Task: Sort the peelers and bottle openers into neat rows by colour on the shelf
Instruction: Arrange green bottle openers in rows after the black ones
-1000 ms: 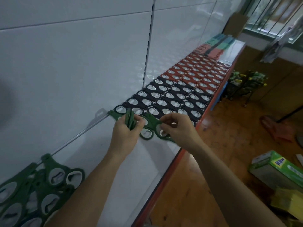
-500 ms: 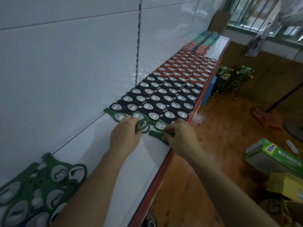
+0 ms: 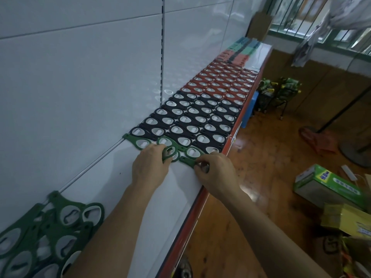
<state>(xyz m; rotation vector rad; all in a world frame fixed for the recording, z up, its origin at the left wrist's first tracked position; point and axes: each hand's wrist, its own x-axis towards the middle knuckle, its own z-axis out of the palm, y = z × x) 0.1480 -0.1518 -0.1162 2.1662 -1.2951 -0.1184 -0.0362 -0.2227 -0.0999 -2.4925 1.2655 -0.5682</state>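
Note:
On the white shelf [image 3: 176,189] lie rows of black bottle openers [image 3: 192,121] and, farther back, red bottle openers [image 3: 222,83]. A short row of green bottle openers [image 3: 140,141] runs along the near edge of the black ones. My left hand [image 3: 149,165] holds a couple of green openers [image 3: 169,155] with its fingers curled round them. My right hand [image 3: 215,173] pinches the head of another green opener [image 3: 187,160] lying flat near the shelf's front edge. A loose heap of green openers [image 3: 46,233] sits at the near left.
Peelers in teal, red and dark colours [image 3: 239,51] lie at the shelf's far end. The shelf has a red front edge [image 3: 192,219] and a white back panel. On the wooden floor are a green box [image 3: 329,187], yellow boxes [image 3: 345,221] and a blue stool [image 3: 249,109].
Both hands came down from above the shelf onto it at the green row. The right hand moved its green opener toward the shelf's front edge. The camera shifted.

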